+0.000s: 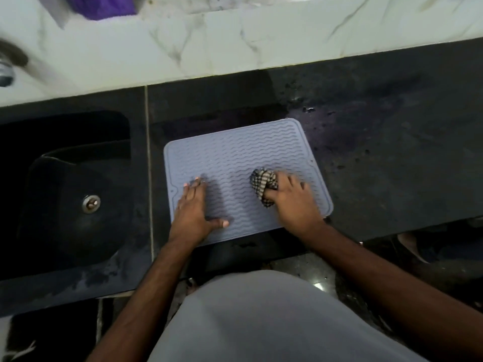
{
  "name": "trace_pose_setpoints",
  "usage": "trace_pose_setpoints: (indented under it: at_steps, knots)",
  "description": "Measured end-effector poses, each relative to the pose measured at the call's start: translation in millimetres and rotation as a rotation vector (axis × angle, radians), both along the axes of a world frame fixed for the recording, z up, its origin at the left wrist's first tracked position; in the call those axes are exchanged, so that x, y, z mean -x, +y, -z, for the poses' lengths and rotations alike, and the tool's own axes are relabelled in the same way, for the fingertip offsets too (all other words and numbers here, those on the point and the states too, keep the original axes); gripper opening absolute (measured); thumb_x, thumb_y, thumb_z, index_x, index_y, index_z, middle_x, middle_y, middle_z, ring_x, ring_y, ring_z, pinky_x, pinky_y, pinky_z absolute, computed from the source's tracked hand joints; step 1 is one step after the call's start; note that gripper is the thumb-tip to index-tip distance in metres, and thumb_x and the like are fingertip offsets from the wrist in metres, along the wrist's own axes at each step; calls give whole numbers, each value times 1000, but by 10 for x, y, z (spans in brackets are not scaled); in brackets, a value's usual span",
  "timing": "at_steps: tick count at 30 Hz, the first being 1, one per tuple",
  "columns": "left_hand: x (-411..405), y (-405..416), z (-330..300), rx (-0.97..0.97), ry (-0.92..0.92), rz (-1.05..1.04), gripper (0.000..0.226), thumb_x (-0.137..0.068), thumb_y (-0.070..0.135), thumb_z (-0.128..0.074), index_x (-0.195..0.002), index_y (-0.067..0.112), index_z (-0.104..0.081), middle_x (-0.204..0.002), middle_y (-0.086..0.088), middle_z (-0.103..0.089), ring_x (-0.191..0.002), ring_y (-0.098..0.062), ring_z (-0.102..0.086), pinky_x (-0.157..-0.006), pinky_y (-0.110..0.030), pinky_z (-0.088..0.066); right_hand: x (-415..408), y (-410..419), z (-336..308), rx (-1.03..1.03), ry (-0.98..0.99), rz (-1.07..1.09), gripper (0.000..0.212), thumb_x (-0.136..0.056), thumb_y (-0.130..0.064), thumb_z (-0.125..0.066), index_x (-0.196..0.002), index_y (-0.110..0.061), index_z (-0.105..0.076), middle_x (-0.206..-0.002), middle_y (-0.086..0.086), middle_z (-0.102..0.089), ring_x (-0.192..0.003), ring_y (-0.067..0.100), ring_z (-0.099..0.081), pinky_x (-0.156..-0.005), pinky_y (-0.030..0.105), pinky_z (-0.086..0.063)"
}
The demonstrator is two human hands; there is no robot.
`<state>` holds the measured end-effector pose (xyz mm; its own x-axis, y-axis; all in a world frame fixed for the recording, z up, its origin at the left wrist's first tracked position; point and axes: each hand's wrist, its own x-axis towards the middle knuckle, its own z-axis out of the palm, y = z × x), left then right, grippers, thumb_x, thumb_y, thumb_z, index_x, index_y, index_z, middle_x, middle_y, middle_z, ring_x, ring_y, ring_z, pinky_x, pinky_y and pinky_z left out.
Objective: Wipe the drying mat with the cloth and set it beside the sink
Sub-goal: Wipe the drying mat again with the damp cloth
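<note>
Dark stone counter (pixel 392 152) in front of me, water drops scattered on it. White marble ledge (pixel 235 48) runs behind it, purple cloth-like thing (pixel 100 6) at its far edge, blurred. Metal tap part (pixel 6 71) at left, blurred too.

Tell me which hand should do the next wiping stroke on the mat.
The right hand: it already grips the cloth on the mat, while the left hand lies flat, pinning the mat.
</note>
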<state>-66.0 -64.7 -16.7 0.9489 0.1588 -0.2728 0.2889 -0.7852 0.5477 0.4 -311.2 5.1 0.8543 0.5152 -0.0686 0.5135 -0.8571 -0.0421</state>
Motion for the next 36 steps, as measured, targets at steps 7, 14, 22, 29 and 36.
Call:
trace_pose_setpoints:
  at_steps: [7,14,22,29,36]
  knots:
    - [430,708,-10,-74,100,73,135,-55,54,-92,-161,31,-11,-167,6,-20,-156,-17,-4,-124,-48,3,537,1192,135,-20,119,-321,30,-84,-33,-49,-110,-32,-65,-133,14,-48,-115,34,-49,-88,49,-42]
    - [505,862,48,-129,69,125,139,-53,77,-78,-161,37,0,-167,11,-18,-155,-12,7,-121,-49,18,646,1509,196,116,97,-340,22,-89,-42,-58,-105,-36,-72,-147,10,-40,-122,33,-44,-94,52,-37]
    - [428,670,-70,-275,191,96,137,-64,63,-83,-160,30,9,-168,10,-16,-154,-26,17,-116,-49,25,575,1279,242,126,11,-164,19,-86,-38,-62,-98,-36,-77,-141,4,-47,-114,30,-45,-92,50,-38]
    - [345,516,-117,-390,295,70,138,-67,57,-84,-160,27,13,-169,7,-14,-154,-31,15,-115,-52,25,334,519,314,179,-108,-94,24,-85,-31,-57,-98,-34,-77,-141,6,-49,-110,32,-48,-90,49,-39]
    - [268,369,-174,-460,407,31,138,-71,51,-85,-159,25,19,-169,6,-7,-154,-32,15,-118,-54,20,165,-59,332,188,-149,-50,31,-83,-30,-50,-96,-31,-78,-139,9,-50,-110,35,-48,-92,52,-36]
